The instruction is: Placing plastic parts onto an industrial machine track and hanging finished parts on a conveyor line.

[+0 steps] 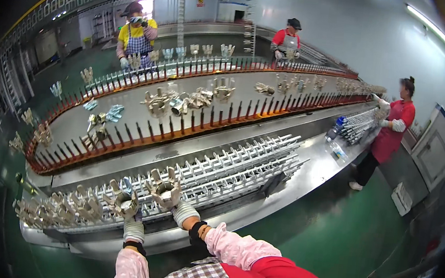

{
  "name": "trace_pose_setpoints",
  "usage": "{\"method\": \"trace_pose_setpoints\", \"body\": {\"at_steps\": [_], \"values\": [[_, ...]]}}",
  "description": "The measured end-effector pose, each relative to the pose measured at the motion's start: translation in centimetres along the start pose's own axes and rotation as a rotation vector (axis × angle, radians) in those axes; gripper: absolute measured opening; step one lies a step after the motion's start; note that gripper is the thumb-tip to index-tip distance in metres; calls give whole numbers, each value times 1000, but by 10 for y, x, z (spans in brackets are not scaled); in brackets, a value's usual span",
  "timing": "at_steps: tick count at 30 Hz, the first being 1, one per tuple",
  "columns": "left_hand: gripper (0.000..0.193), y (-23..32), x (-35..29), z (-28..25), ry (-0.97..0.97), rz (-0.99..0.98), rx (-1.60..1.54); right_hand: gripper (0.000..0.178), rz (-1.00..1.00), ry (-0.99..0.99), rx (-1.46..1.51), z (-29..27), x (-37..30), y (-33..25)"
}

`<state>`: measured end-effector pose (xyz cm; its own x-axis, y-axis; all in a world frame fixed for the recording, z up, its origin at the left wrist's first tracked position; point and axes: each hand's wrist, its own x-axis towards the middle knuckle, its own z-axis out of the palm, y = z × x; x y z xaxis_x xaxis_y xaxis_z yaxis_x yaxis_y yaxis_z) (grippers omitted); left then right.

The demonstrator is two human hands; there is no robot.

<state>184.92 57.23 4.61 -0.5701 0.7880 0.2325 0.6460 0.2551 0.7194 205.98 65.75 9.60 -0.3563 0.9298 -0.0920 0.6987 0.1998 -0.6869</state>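
Observation:
My left hand (134,228), in a striped pale glove, closes on a crown-shaped metal piece (123,203) with upright prongs round a cup. My right hand (186,214), gloved alike, grips another crown-shaped metal piece (165,193) just to the right. The pieces hide part of the fingers on both hands. Both pieces are over a long rack of silver rods with short pegs (225,163) lying along the steel bench. To the left of my hands, several similar pronged pieces (60,210) crowd the end of the rack.
Beyond the rack, an orange-brown conveyor track (202,129) with upright dark pins loops around a steel table (130,98). Loose pronged pieces (183,100) lie inside the loop. One person (396,118) stands at the bench's right end; two others (136,39) stand across the track.

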Motion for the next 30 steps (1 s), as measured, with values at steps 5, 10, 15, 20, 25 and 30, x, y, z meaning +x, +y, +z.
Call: {"method": "trace_pose_setpoints", "body": {"at_steps": [5,10,15,20,25,30], "values": [[36,-10,10,10,-73,97,-77,38,-2,-30,89,-13,-8,-5],[36,-10,5,9,-95,-25,-88,51,-245,-142,245,-48,-32,-1],[35,2,3,12,-47,-70,-79,36,-322,-483,267,-132,-30,26],[33,-16,7,29,-22,-60,170,39,-329,-255,339,-257,36,86],[34,-28,-1,38,192,-261,-410,39,-333,363,171,-370,135,193],[37,-28,-8,49,316,-266,-158,45,48,494,210,-438,227,297]]}}
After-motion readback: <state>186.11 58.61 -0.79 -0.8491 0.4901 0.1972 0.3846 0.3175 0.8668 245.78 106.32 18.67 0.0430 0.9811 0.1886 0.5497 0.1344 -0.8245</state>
